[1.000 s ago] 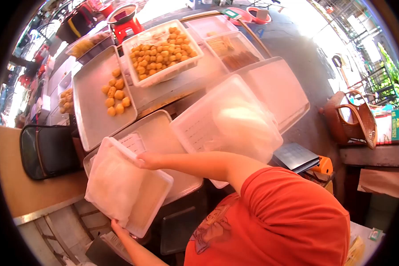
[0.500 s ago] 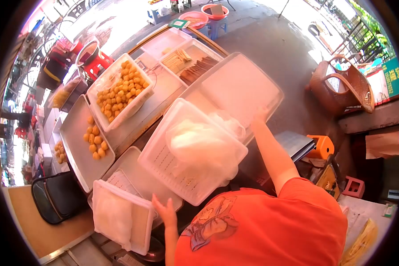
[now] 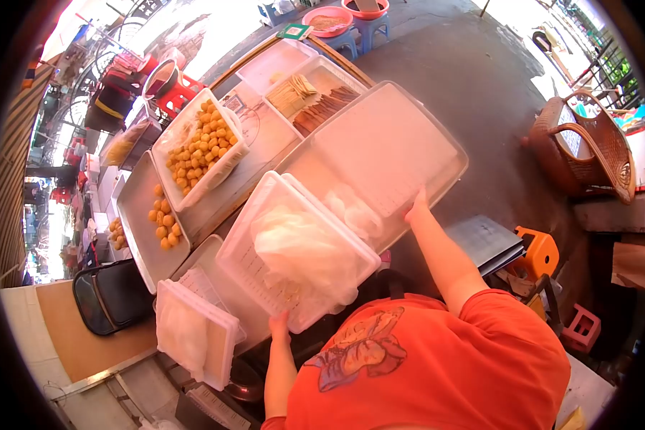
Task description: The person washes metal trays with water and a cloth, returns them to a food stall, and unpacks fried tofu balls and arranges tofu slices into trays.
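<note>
With left hand (image 3: 279,326) at the near corner of the tub (image 3: 239,247), right hand (image 3: 418,206) at the tray (image 3: 387,147) beyond it, both grips unclear, could spill the bag (image 3: 301,247) by tilting the tub.

A white basket (image 3: 244,247) with a see-through bag (image 3: 301,244) in it is touched at its lower edge by the left hand (image 3: 279,326). The side of a big pale tray (image 3: 383,147) is touched by the right hand (image 3: 418,206). Yellow balls (image 3: 201,150) are heaped in a white tub (image 3: 220,174).

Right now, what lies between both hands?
From left hand to right hand, the head view shows a tub holding whitish plastic, then part of a larger container.
</note>
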`<state>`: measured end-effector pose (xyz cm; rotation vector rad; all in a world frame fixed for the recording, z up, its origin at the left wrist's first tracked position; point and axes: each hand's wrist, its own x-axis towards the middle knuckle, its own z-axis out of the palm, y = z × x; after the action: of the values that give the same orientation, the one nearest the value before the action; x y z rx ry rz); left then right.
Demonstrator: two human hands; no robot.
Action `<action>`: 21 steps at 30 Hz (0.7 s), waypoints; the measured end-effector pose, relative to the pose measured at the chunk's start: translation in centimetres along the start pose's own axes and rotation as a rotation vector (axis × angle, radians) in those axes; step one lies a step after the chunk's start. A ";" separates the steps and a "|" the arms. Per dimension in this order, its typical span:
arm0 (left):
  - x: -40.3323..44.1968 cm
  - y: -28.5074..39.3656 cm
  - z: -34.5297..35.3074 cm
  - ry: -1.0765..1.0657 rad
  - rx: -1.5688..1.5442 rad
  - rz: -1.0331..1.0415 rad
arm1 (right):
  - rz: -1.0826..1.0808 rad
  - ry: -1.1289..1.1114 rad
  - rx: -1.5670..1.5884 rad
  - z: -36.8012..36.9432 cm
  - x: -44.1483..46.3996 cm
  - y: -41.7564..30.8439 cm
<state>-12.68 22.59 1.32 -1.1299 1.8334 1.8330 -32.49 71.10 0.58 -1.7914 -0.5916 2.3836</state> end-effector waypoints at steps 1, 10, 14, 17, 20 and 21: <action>0.1 -0.2 -0.1 0.015 0.009 0.038 | -0.022 -0.037 0.028 0.0 0.2 0.4; -1.1 2.6 -0.2 -0.049 -0.401 -0.283 | -0.361 -0.572 0.044 2.3 -4.9 -4.0; -2.5 4.6 -0.1 -0.166 -0.480 -0.010 | -0.624 -0.548 0.078 8.0 -12.9 -8.7; -3.9 7.0 -1.0 -0.160 -0.444 0.147 | -0.738 -0.748 -0.084 10.3 -17.2 -9.9; -6.9 10.3 -2.4 -0.267 -0.538 0.219 | -0.880 -0.797 -0.474 11.3 -16.1 -10.2; -8.3 11.6 -3.1 -0.249 -0.542 0.238 | -0.894 -0.792 -0.578 11.4 -16.8 -9.6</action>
<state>-14.58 20.69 15.70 -0.8023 1.4162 2.5772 -39.55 71.98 21.85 -0.3149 -1.8129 2.2018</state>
